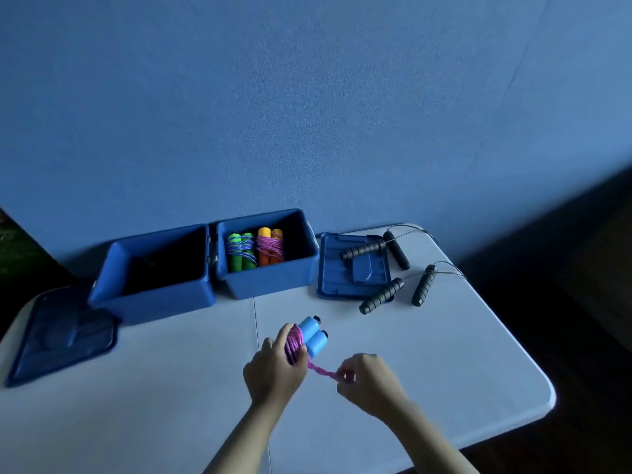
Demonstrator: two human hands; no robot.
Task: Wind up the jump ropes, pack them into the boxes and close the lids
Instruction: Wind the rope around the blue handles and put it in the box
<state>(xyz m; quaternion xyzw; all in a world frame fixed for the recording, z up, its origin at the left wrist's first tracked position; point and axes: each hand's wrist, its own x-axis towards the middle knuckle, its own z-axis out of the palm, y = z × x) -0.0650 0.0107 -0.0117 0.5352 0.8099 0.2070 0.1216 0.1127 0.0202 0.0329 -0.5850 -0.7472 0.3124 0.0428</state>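
My left hand [273, 367] grips a jump rope with two light-blue handles [313, 335], its pink cord wound around them. My right hand [362, 378] pinches the loose end of the pink cord [321, 371], stretched between both hands. Two open blue boxes stand at the back: the left box [154, 299] looks dark inside, the right box [273, 282] holds a wound green-handled rope [241, 251] and an orange-handled rope [270, 249]. Two black-handled ropes [393, 268] lie unwound at the right.
One blue lid [61, 333] lies at the table's left edge, the other lid [352, 268] right of the boxes, partly under black handles. The white table [171, 405] ends at a rounded corner on the right. A blue wall rises behind the boxes.
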